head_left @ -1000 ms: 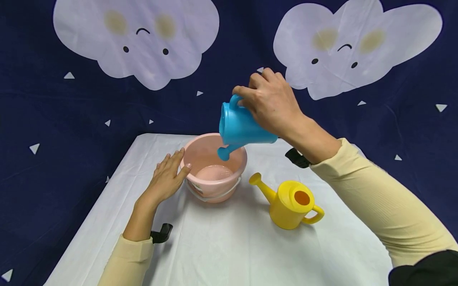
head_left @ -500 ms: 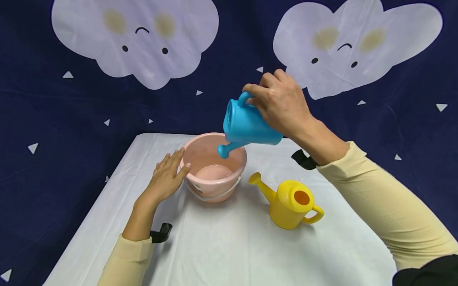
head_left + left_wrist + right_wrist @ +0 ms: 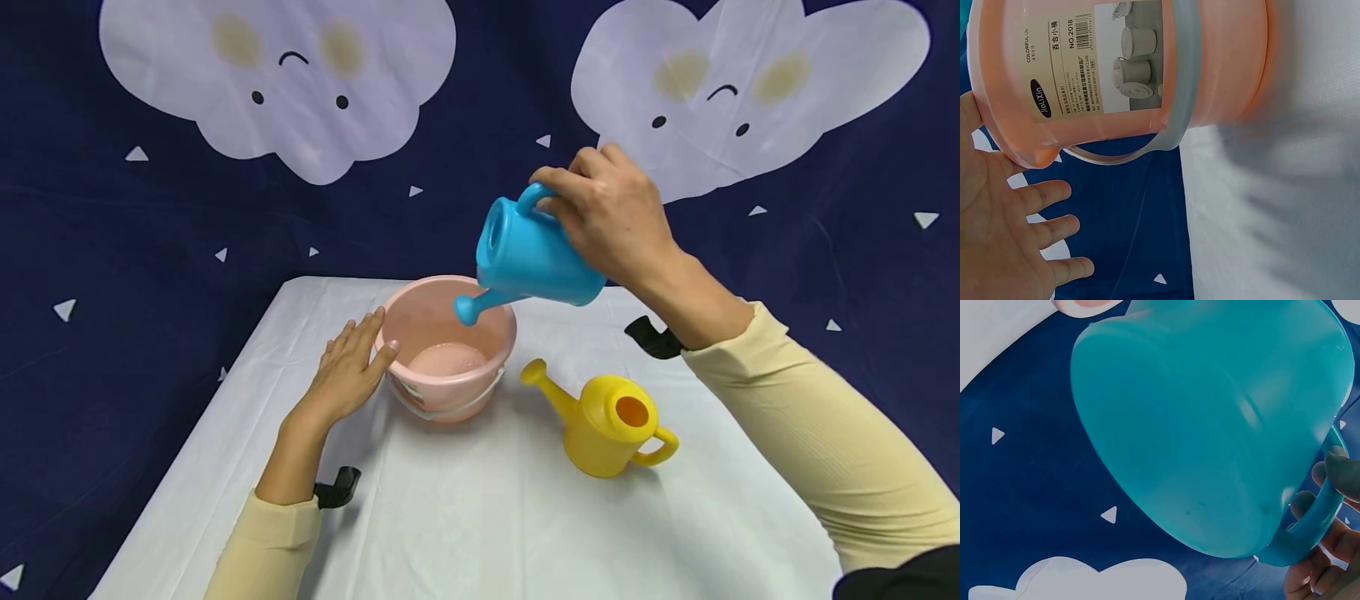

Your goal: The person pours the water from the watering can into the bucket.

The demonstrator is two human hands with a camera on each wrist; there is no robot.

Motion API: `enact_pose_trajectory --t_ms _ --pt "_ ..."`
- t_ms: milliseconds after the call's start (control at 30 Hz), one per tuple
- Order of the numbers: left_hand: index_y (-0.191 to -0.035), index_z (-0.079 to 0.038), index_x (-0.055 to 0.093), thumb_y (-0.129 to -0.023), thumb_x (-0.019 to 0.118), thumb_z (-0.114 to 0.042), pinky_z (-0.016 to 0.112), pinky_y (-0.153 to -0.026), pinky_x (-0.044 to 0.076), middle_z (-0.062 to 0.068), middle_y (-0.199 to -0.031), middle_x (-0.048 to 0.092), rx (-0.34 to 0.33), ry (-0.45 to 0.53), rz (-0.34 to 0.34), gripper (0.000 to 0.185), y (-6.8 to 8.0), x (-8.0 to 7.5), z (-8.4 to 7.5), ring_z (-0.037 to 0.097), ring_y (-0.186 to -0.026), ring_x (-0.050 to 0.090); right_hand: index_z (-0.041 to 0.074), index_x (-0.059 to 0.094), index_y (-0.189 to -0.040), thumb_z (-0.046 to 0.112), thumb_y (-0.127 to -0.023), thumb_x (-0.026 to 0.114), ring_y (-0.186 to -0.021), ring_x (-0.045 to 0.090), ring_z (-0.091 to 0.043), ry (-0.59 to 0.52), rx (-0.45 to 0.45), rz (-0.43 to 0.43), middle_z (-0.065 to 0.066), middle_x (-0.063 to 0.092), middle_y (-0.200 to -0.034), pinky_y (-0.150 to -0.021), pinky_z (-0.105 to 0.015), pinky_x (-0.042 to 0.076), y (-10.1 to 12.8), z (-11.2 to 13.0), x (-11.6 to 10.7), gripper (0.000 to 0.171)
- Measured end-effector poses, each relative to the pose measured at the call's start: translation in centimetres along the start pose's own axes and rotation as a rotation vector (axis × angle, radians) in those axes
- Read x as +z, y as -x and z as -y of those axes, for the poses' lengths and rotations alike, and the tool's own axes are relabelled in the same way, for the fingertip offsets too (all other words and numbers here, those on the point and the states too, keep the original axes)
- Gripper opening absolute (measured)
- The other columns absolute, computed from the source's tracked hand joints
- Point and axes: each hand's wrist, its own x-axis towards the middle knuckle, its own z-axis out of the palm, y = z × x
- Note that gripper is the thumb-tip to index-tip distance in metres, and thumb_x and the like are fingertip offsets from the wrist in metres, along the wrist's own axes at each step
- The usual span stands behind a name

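Observation:
My right hand (image 3: pixel 611 212) grips the handle of a blue watering can (image 3: pixel 536 258), its fingers curled through the loop in the right wrist view. Tilted forward, the can hangs above the right side of a pink bucket (image 3: pixel 450 400), its spout head pointing down over the opening. A little clear liquid shows at the bucket's bottom. My left hand (image 3: pixel 345 371) rests at the bucket's left rim, fingers straight and spread; the left wrist view shows its palm beside the rim and a printed label (image 3: pixel 1091 59) on the bucket wall.
A yellow watering can (image 3: pixel 607 429) stands upright right of the bucket, its spout toward the bucket. White cloth (image 3: pixel 450 517) covers the table. Behind hangs a dark blue backdrop (image 3: pixel 360 233) with clouds and small triangles.
My right hand has drawn back to the right with the blue watering can, and the can now tips a little less steeply. The left hand and the bucket have stayed put.

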Motion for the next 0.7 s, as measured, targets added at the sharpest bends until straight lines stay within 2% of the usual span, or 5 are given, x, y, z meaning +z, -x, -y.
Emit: enact_pose_trajectory --t_ms 167,400,700 --pt "-0.153 -0.024 0.007 -0.097 0.028 -0.058 0.065 -0.113 0.0 0.012 -0.16 0.011 0.003 -0.001 -0.002 0.069 -0.1 -0.1 0.0 0.039 -0.147 0.002 0.015 0.071 -0.107 0.022 -0.091 0.063 -0.076 0.05 -0.03 -0.011 0.028 -0.018 -0.015 0.06 -0.08 -0.064 -0.041 0.045 0.5 -0.5 -0.2 0.02" --pt "-0.153 -0.022 0.007 -0.097 0.028 -0.057 0.065 -0.113 0.0 0.013 -0.16 0.011 0.008 -0.009 0.002 0.069 0.0 -0.1 0.0 0.04 -0.147 0.002 0.016 0.07 -0.11 0.023 -0.091 0.062 -0.077 0.049 -0.029 -0.036 0.098 -0.016 -0.015 0.058 -0.078 -0.065 -0.039 0.04 1.1 -1.2 -0.2 0.022" --pt "-0.153 -0.023 0.007 -0.098 0.028 -0.057 0.065 -0.113 0.0 0.012 -0.16 0.011 0.005 -0.012 0.001 0.068 0.0 -0.1 -0.1 0.04 -0.147 0.002 0.013 0.07 -0.11 0.026 -0.09 0.063 -0.076 0.049 -0.031 -0.085 0.192 -0.071 -0.016 0.058 -0.078 -0.065 -0.039 0.039 2.2 -2.6 0.1 0.025"
